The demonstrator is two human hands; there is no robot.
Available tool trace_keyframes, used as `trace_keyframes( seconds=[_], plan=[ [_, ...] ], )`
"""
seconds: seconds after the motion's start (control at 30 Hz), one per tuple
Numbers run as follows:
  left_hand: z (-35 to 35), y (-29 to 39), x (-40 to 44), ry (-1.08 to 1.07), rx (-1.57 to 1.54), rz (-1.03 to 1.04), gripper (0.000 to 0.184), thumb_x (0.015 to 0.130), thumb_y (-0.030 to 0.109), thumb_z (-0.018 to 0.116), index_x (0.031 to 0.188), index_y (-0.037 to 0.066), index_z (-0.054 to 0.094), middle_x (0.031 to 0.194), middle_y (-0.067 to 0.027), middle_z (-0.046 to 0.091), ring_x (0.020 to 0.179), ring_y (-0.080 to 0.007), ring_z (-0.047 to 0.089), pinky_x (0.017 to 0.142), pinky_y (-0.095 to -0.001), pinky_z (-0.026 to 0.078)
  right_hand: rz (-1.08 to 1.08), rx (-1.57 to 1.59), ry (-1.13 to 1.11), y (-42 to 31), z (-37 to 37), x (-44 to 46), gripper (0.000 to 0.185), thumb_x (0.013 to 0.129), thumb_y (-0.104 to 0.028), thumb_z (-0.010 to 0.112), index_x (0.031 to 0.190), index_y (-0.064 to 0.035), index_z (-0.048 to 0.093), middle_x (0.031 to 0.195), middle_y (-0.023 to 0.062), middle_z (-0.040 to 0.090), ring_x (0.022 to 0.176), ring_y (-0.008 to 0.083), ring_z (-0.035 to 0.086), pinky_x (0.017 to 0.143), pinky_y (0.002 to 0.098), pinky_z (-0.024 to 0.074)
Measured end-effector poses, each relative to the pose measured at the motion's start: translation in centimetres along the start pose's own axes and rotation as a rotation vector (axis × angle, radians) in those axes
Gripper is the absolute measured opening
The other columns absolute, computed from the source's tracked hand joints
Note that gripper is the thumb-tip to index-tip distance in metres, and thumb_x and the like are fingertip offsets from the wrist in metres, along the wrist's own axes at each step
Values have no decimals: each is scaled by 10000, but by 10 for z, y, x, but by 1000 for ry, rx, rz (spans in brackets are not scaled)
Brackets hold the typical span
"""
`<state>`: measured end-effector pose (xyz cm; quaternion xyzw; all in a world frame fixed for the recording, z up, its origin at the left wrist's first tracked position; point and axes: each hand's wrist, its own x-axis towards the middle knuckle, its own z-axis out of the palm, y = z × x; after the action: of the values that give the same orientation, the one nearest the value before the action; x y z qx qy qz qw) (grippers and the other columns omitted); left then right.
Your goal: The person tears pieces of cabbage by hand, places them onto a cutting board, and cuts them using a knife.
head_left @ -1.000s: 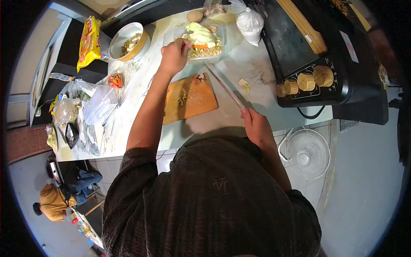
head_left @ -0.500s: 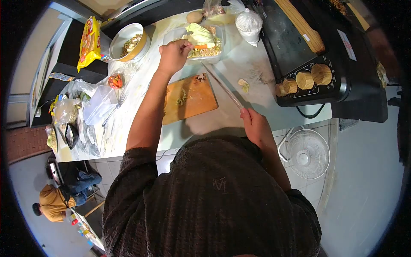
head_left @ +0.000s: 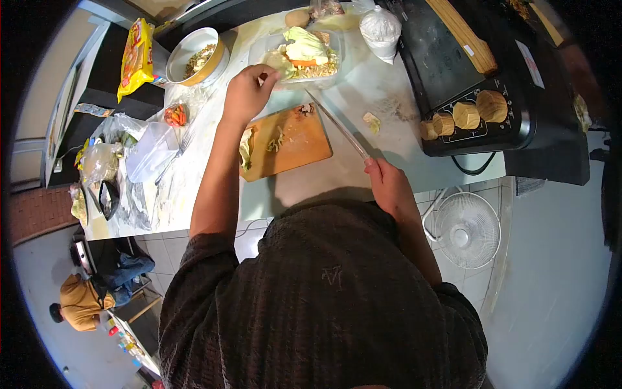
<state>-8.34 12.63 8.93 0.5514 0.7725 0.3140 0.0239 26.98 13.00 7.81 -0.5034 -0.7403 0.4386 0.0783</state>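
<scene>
My right hand (head_left: 392, 188) grips the handle of a long knife (head_left: 340, 126), its blade angled up and left past the corner of the orange-brown cutting board (head_left: 298, 146). My left hand (head_left: 249, 94) is curled in a pinch at the near left edge of a clear plastic container (head_left: 332, 79). Its fingertips meet a pale green leafy piece (head_left: 278, 63); whether they hold it is unclear. Inside the container are a cabbage leaf (head_left: 308, 45), an orange carrot piece (head_left: 303, 63) and chopped bits. Pale green shreds (head_left: 277, 141) and a leaf piece (head_left: 246, 148) lie on the board.
A bowl of chopped food (head_left: 201, 61), a yellow packet (head_left: 136, 58) and red chillies (head_left: 175, 115) stand left. A bag of white powder (head_left: 381, 32) sits near the black griddle (head_left: 466, 84) with wooden knobs. A leaf scrap (head_left: 372, 122) lies between. Another person (head_left: 84, 301) is far left.
My left hand has moved slightly left and down, off the carrot piece, which now rests in the container. The knife stays in my right hand, nearly unmoved.
</scene>
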Motion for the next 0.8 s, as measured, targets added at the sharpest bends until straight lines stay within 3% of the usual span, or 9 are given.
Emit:
trace_keyframes(
  seconds=[0.1, 0.17, 0.2, 0.27, 0.37, 0.43, 0.5, 0.77, 0.8],
  plan=[
    [-17, 1, -36, -109, -75, -78, 265, 877, 304, 775, 1023, 85, 743, 881, -91, 727, 725, -219, 650, 705, -370, 497, -5, 18, -7, 5, 3, 0, 408, 1058, -366, 500, 1013, -1, 679, 832, 219, 676, 786, 354, 675, 741, 390, 507],
    [-27, 5, -66, -304, 195, -38, 367, 829, 368, 806, 1078, 110, 725, 979, -66, 729, 928, -242, 656, 871, -437, 432, -15, 35, -4, 4, 3, 0, 409, 1058, -364, 499, 1011, 0, 679, 819, 216, 671, 775, 342, 675, 735, 389, 506],
    [-27, 5, -80, -305, 197, -42, 367, 829, 368, 806, 1078, 110, 725, 979, -66, 729, 928, -242, 656, 871, -437, 432, -2, 30, -18, 0, 1, 0, 411, 1058, -364, 499, 1008, 2, 678, 803, 210, 665, 762, 332, 670, 729, 387, 503],
    [-22, 4, -107, -381, 265, -86, 437, 783, 393, 834, 1115, 136, 713, 1084, -45, 716, 1115, -261, 594, 968, -472, 336, 10, 23, -38, -1, 1, 1, 413, 1057, -365, 498, 1005, 4, 676, 786, 205, 658, 749, 322, 666, 723, 385, 500],
    [-16, 22, -131, -293, 338, -136, 460, 776, 421, 831, 1119, 142, 707, 1100, -54, 704, 1157, -282, 553, 951, -467, 334, -15, 24, -38, 1, 4, 4, 414, 1056, -366, 500, 996, 6, 671, 744, 186, 633, 698, 292, 636, 698, 378, 490],
    [-10, 25, -138, -261, 291, -160, 427, 803, 415, 805, 1115, 140, 707, 1088, -60, 701, 1135, -296, 543, 925, -483, 330, 22, -10, -90, -2, 3, 7, 427, 1058, -390, 473, 998, -8, 653, 906, 259, 676, 916, 480, 644, 761, 498, 504],
    [0, 19, -148, -146, 316, -153, 332, 813, 342, 775, 1048, 115, 713, 1043, -75, 694, 1064, -319, 558, 912, -491, 325, 24, -4, -101, -5, 2, 7, 428, 1058, -390, 473, 995, -7, 652, 906, 261, 675, 914, 481, 644, 765, 499, 503],
    [20, 11, -160, -38, 346, -181, 187, 890, 258, 704, 1011, 116, 723, 1036, -64, 697, 1055, -289, 573, 908, -480, 335, -2, 23, -97, 1, 6, 7, 430, 1057, -385, 477, 983, -1, 654, 909, 266, 676, 917, 478, 647, 780, 498, 503],
    [21, 11, -160, -19, 351, -179, 171, 897, 248, 697, 1002, 116, 723, 1028, -62, 694, 1048, -285, 575, 907, -479, 336, -22, 22, -79, 4, 8, 8, 432, 1059, -382, 482, 987, 4, 663, 807, 215, 638, 788, 353, 621, 729, 428, 490]
  ],
)
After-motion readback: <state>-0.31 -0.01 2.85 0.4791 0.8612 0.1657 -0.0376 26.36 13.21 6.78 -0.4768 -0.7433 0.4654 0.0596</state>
